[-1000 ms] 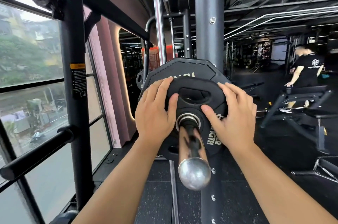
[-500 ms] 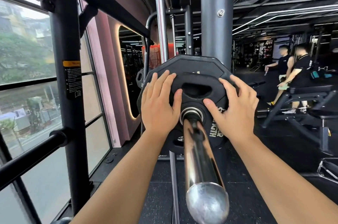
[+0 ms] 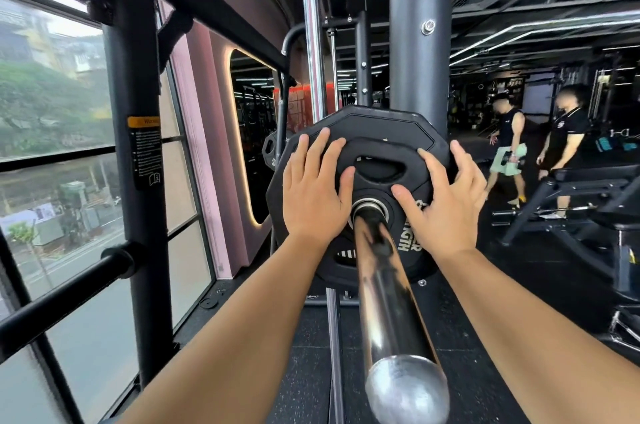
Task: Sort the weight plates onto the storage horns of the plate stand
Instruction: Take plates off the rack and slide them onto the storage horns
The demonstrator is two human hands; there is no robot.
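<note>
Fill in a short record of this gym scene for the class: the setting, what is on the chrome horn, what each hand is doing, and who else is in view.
setting: gym, beside a window
chrome horn: carries two black plates
small plate: in front of large plate
left hand: flat on the small plate
right hand: flat on the small plate, fingers spread
bystanders: two people at far right

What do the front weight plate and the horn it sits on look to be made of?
Front weight plate: matte black, probably rubber or urethane coated, with moulded grip slot and printed lettering. Horn: polished chromed steel by its mirror-like reflections and bright rounded end cap.
</note>
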